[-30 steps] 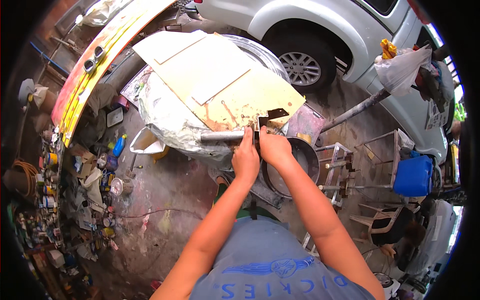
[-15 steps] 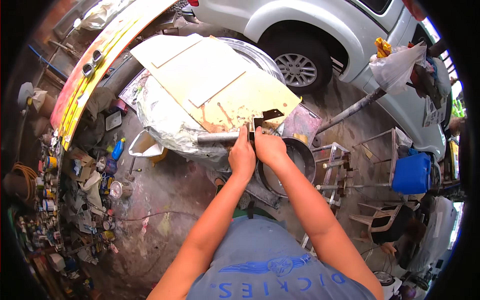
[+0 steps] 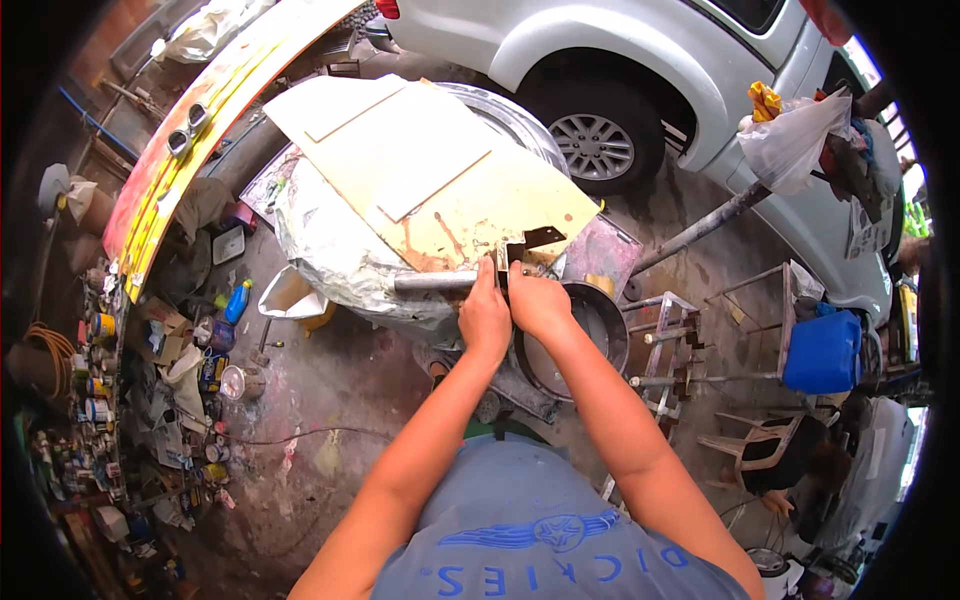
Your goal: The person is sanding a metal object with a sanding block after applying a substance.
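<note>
My left hand and my right hand are close together, both closed on a dark angled metal bracket at the near edge of the work surface. Its flat end has small holes and reaches over a yellowish board. A grey tube extends left from beside my left hand; whether it joins the bracket is hidden by my fingers. Two paler sheets lie on the board. Below my right wrist stands a round, dark-rimmed container.
Crumpled plastic sheeting covers the support's left side. A white vehicle stands beyond it. To the right are a metal ladder-like frame, a blue jug and a slanting pole. Cans and clutter line the left floor.
The view has shifted slightly. Both hands keep hold of the bracket, whose dark end sits a little lower in the picture and looks slightly turned.
</note>
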Available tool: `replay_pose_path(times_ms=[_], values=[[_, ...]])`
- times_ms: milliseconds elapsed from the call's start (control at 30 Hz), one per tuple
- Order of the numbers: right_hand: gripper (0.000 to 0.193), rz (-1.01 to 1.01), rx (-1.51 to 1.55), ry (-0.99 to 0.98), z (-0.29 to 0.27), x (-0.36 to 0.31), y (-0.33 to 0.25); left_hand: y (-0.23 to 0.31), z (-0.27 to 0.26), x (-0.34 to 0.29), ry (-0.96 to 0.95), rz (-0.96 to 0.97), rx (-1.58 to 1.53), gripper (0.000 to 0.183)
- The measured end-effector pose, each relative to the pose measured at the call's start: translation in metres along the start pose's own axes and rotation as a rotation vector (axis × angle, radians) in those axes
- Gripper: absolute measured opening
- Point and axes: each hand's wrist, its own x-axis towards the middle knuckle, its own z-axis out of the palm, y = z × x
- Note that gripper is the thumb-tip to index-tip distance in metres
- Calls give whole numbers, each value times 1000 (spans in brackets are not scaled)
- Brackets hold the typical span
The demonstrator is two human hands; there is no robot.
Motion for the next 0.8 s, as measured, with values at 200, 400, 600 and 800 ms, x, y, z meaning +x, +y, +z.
replay_pose_path(times_ms=[200, 400, 600, 800], values=[[56, -39, -43, -33, -7, -2, -1, -17, -43, -25, -34, -160, -314, 41], [62, 3, -11, -93, -16, -7, 0, -27, -76, 4, -29, -444, -724, 39], [57, 73, 366, 278, -77, -71, 23, -31, -108, 11, -81, -584, -1051, 28], [28, 370, 537, 22, 14, -109, 68, -23, -116, 27, -163, -464, -714, 29]])
